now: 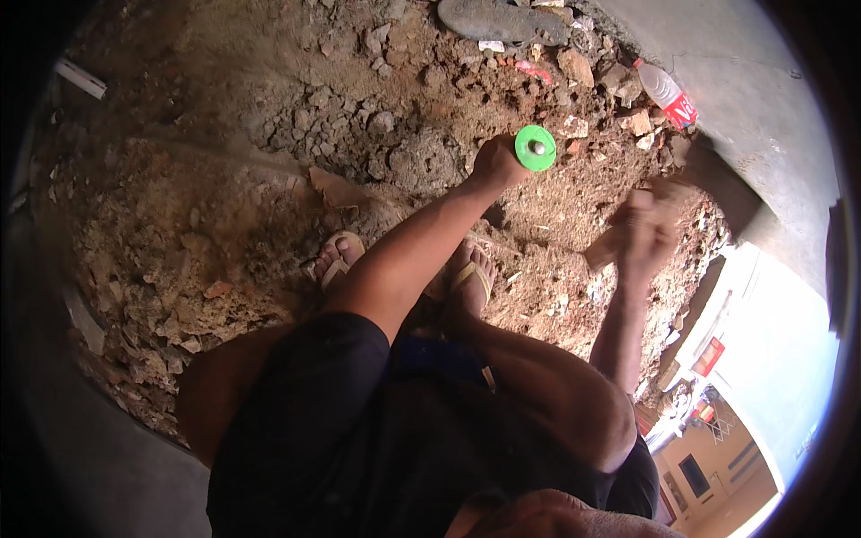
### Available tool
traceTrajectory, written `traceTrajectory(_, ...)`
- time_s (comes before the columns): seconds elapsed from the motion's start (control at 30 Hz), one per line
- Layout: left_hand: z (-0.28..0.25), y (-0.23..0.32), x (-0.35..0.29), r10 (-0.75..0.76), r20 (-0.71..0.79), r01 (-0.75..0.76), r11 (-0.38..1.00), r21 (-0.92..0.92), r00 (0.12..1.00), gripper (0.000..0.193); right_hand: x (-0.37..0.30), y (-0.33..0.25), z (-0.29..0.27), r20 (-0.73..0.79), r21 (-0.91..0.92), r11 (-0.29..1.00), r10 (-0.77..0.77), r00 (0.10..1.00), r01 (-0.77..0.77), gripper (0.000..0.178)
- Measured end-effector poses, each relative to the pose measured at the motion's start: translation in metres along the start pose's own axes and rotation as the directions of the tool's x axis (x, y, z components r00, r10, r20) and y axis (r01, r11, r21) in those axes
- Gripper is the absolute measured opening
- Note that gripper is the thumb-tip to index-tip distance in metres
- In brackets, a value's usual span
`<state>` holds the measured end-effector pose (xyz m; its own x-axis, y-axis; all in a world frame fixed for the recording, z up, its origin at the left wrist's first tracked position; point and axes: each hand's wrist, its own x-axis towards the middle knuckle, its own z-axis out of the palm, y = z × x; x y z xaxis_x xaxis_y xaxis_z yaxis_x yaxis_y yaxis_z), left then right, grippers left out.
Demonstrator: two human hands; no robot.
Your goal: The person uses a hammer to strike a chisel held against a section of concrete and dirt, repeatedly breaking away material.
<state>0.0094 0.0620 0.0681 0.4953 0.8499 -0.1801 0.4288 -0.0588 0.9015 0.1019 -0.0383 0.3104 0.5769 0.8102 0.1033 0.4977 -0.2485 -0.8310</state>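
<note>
My left hand (496, 168) is wrapped round a chisel (537, 148), seen end-on. Its round green guard and metal striking end face up, while the shaft below is hidden by the guard and fist. To the right, my right hand (644, 235) grips a hammer (725, 186) by its wooden handle. Motion blurs both that hand and the dark hammer head, which is apart from the chisel. Broken soil and rubble (421, 157) lie under and around my hands.
A clear plastic bottle (665, 94) with a red label lies at the upper right, beside a grey concrete surface (753, 99). A flat grey slab-like piece (502, 21) rests at the far edge. My sandalled feet (471, 272) stand on the rubble close to the chisel.
</note>
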Motion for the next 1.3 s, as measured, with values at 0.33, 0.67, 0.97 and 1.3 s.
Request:
traceTrajectory(0.33, 0.005, 0.003, 0.011, -0.21, 0.161, 0.166, 0.955, 0.248, 0.965, 0.034, -0.029, 0.086, 0.052, 0.349, -0.455, 0.869, 0.375, 0.859, -0.195, 0.028)
traceTrajectory(0.67, 0.001, -0.001, -0.004, 0.022, 0.062, -0.026, 0.998, 0.053, 0.998, 0.03, 0.01, -0.023, -0.002, -0.368, 0.326, 0.774, -0.425, 0.827, 0.543, 0.013)
traceTrajectory(0.97, -0.024, 0.026, -0.001, -0.085, 0.15, 0.078, 0.996, 0.048, 0.985, 0.044, -0.027, 0.102, 0.053, 0.419, -0.371, 0.801, 0.596, 0.685, -0.47, 0.027)
traceTrajectory(1.3, -0.006, -0.005, -0.006, -0.126, 0.123, 0.119, 0.991, 0.062, 0.984, 0.032, 0.008, 0.017, -0.002, 0.038, 0.18, 0.983, 0.032, 0.999, -0.038, 0.025)
